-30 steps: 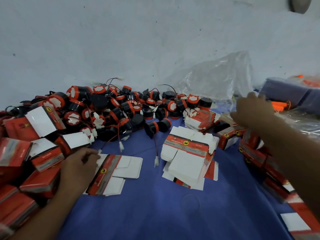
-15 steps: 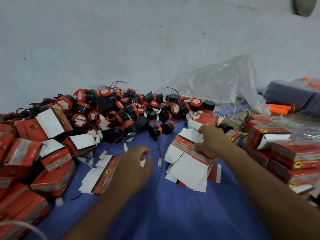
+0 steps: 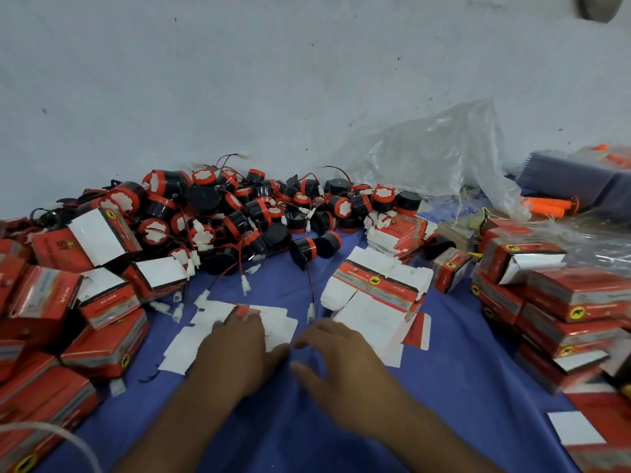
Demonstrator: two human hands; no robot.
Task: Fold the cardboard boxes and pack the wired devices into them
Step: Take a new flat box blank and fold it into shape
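A flat unfolded red-and-white cardboard box (image 3: 191,346) lies on the blue cloth (image 3: 444,387) at centre. My left hand (image 3: 235,353) rests on top of it with fingers spread. Just to its right, my right hand (image 3: 334,356) hovers over the cloth, fingers loosely bent, holding nothing. A small stack of flat boxes (image 3: 375,295) lies beyond my right hand. A heap of black-and-red round wired devices (image 3: 239,213) with white plugs runs along the wall behind.
Folded red boxes are piled at the left (image 3: 51,319) and at the right (image 3: 563,302). A crumpled clear plastic bag (image 3: 433,158) leans on the wall at back right, beside orange tools (image 3: 549,206). A white strap (image 3: 51,435) crosses the lower left corner.
My right hand has come back from the flat box stack to the centre beside the left hand. The left hand has settled flat on the single flat box.
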